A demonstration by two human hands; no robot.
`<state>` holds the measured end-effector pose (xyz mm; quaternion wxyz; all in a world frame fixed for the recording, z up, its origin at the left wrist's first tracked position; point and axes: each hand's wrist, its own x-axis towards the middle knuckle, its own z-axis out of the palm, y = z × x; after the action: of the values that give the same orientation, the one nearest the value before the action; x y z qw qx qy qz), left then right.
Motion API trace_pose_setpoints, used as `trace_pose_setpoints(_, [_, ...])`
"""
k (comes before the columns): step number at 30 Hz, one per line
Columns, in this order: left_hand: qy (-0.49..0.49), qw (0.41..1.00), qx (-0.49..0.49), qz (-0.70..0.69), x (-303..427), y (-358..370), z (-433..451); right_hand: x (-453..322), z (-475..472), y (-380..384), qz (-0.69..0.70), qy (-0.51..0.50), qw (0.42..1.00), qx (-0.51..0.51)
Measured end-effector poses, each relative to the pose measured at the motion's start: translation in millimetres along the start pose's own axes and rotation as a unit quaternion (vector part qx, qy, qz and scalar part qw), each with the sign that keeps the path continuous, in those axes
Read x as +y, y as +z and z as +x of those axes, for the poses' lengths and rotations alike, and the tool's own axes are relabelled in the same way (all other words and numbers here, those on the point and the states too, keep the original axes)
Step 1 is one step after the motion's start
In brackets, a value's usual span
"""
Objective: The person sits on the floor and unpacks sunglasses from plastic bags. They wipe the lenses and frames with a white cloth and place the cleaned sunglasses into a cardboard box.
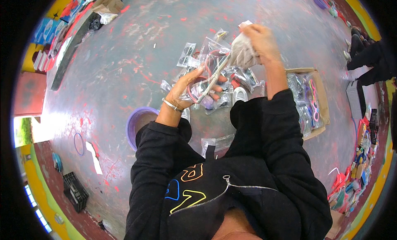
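Note:
My left hand holds up a clear plastic bag with pink-rimmed things in it, perhaps glasses, and a pale strip along its side. Against the bag's upper right edge is a crumpled grey-white cloth, gripped by my right hand, which is slightly blurred. Below and behind the hands, many small clear packets lie on the floor between and beyond my feet, some with dark glasses inside. On the right stands an open cardboard box filled with bagged glasses, a pink pair among them.
A purple basin stands beside my left leg. Black crates and a blue hoop lie to the left. Assorted items are heaped along the right wall. A person in dark trousers is at the upper right, near a checked box.

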<state>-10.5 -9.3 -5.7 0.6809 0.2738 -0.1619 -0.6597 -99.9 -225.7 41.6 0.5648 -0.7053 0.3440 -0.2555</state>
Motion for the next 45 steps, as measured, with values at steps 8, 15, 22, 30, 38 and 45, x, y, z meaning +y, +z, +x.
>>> trace_pose_setpoints(8, [0.031, 0.997, 0.043, -0.047, -4, 2, 3, -27, -48, 54, -0.005, -0.223, 0.974, 0.043])
trace_pose_setpoints(15, [0.068, 0.989, 0.097, -0.089, -6, -34, 5, -15, -80, 79, -0.090, -0.171, 0.956, -0.220])
trace_pose_setpoints(22, [0.074, 0.982, 0.051, -0.165, 0, -7, 6, -22, -55, 39, 0.206, -0.052, 0.973, -0.089])
trace_pose_setpoints(30, [0.019, 0.998, 0.041, 0.042, -10, 5, -8, 0, -60, 72, -0.352, -0.424, 0.834, 0.039])
trace_pose_setpoints(38, [0.069, 0.992, 0.036, -0.100, -7, 6, 3, -13, -22, 4, -0.098, -0.138, 0.967, 0.188])
trace_pose_setpoints(45, [0.076, 0.981, -0.012, -0.179, -9, -29, 8, -3, -58, 66, -0.141, -0.249, 0.958, 0.023])
